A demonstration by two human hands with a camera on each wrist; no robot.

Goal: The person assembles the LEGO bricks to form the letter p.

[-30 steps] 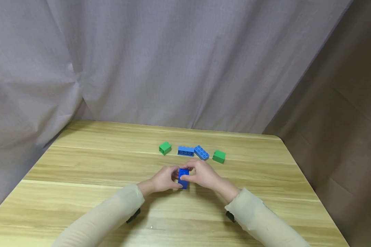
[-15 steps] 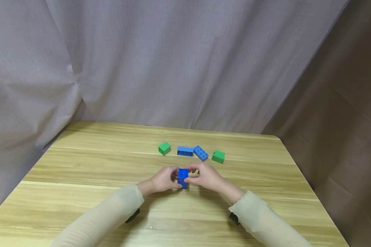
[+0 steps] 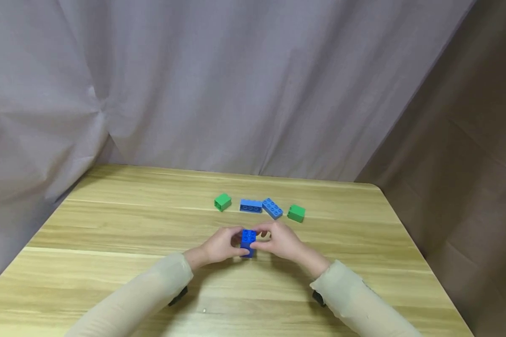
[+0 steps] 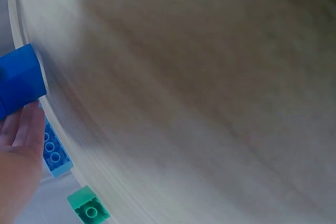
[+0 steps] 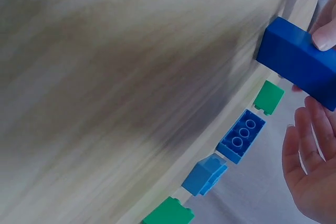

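Observation:
In the head view a tall, dark blue toy brick (image 3: 248, 241) stands upright between both hands, its studs facing up. The left hand (image 3: 219, 244) grips it from the left, thumb across the near face and fingers behind. From the right, the right hand (image 3: 280, 241) pinches it near the top, thumb at the near edge and index finger at the far side. The right wrist view shows the brick's smooth long sides, with a left thumb (image 5: 325, 36) on one face and right fingers (image 5: 310, 129) reaching its edge.
Behind the hands lie a green brick (image 3: 222, 202), a light blue brick (image 3: 250, 206) on its side with hollow underside forward, another light blue brick (image 3: 272, 208) studs up, and a second green brick (image 3: 296, 213). A grey curtain (image 3: 219, 93) hangs beyond the wooden table (image 3: 130, 224).
The right hand has shifted right and its thumb has slid from over the dark blue brick's top to its near right edge, uncovering the studs. The left hand keeps its grip.

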